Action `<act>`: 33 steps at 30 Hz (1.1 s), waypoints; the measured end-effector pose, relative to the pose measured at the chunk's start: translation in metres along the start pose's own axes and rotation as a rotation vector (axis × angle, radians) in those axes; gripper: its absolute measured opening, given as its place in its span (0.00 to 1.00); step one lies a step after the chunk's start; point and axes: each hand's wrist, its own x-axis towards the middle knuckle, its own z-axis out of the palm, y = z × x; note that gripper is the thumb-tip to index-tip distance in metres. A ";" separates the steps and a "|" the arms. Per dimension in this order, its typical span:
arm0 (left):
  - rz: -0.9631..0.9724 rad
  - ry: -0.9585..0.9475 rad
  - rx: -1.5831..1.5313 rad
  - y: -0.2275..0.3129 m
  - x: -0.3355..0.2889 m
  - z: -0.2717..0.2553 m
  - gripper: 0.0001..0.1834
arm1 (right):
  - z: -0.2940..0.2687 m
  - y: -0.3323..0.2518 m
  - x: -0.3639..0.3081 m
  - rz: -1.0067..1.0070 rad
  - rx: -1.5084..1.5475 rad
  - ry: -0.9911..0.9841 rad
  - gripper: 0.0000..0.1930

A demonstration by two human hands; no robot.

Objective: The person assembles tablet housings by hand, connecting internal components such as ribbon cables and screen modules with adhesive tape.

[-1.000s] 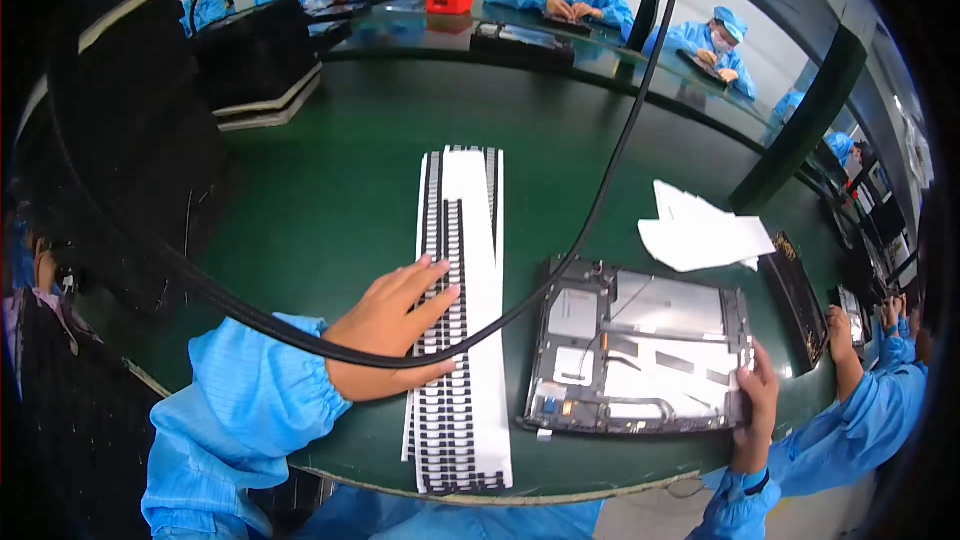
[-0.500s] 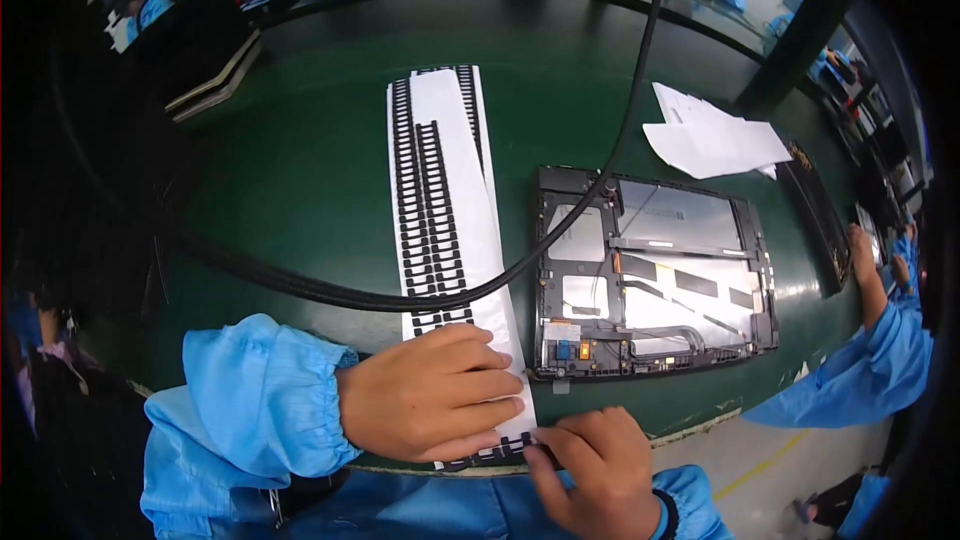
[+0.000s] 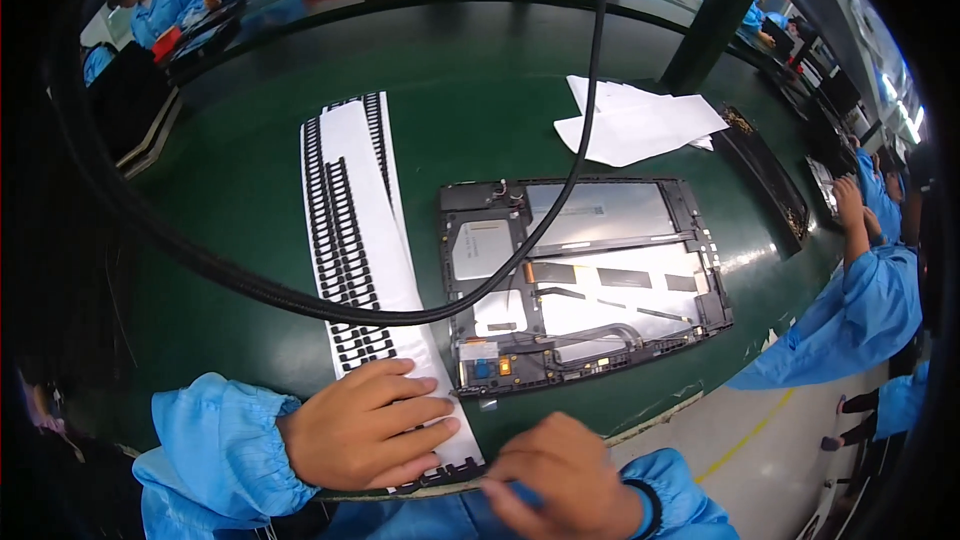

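Observation:
My left hand point(image 3: 372, 427) lies flat, fingers stretched, on the near part of a white backing sheet point(image 3: 400, 285). Rows of small black die-cut pieces point(image 3: 345, 240) run along this sheet, and a few more black pieces point(image 3: 455, 473) show at its near end, by the table edge. My right hand point(image 3: 560, 475) is just right of that end, above the table's front edge. Its fingers are curled and smeared by motion, so whether anything is between them cannot be made out. Right of the sheets lies an opened flat device housing point(image 3: 590, 280) with silver plates, cables and a black frame.
A black cable point(image 3: 400, 317) loops across the view over the sheets and housing. Loose white papers point(image 3: 640, 125) lie at the back right, beside a long black tray point(image 3: 765, 175). A co-worker's blue sleeve point(image 3: 845, 315) reaches in from the right. Dark stacked panels point(image 3: 130, 105) stand at far left.
The whole view has shifted, so the table things appear further left. My right hand has come away from the corner of the sheet, toward the right and nearer me. My left hand stays on the sheet.

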 end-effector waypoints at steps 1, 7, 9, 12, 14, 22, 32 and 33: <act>-0.020 -0.003 0.005 0.001 -0.002 -0.001 0.16 | -0.019 0.001 0.001 0.133 -0.040 -0.094 0.03; 0.223 0.103 0.062 0.006 0.028 -0.002 0.13 | -0.087 0.029 -0.003 0.535 0.140 0.209 0.03; 0.326 0.059 0.137 0.001 0.053 -0.007 0.12 | -0.091 0.030 0.006 0.570 0.217 0.177 0.03; 0.359 0.035 0.153 -0.011 0.061 0.005 0.13 | -0.079 0.038 0.015 0.437 0.021 0.031 0.03; 0.362 0.020 0.127 -0.016 0.061 0.010 0.13 | -0.073 0.041 0.014 0.447 -0.007 0.042 0.04; 0.331 0.042 0.122 -0.015 0.059 0.010 0.10 | -0.071 0.039 0.018 0.442 -0.096 -0.035 0.04; 0.322 0.040 0.122 -0.014 0.057 0.010 0.09 | -0.067 0.040 0.016 0.443 -0.117 -0.015 0.04; 0.325 0.036 0.121 -0.014 0.057 0.011 0.09 | -0.067 0.039 0.017 0.443 -0.135 -0.023 0.04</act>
